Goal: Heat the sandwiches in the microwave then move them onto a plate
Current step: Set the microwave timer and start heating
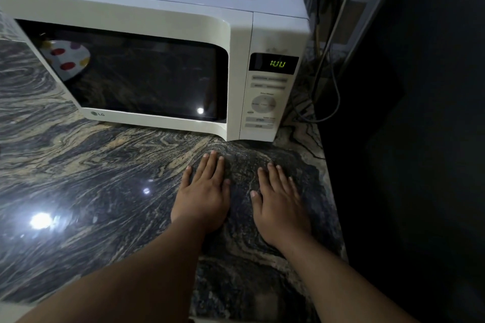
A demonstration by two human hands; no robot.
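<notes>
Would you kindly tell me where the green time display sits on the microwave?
The display tops the control panel on the microwave's right side, beside the closed door.

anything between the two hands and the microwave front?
No, in the head view only bare marbled countertop separates the left hand and right hand, both flat on it, from the microwave.

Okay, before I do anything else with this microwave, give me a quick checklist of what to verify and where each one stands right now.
1. White microwave door shut: ok.
2. Green digital display lit, digits blurred, apparently 1:00: ok.
3. Sandwiches inside: cannot tell, the dark window shows only reflections.
4. Spotted white plate, seen as a reflection in the window: cannot tell where it sits.
5. Left hand and right hand flat on the swirled granite counter, free: ok.
6. Oven running: cannot tell.
</notes>
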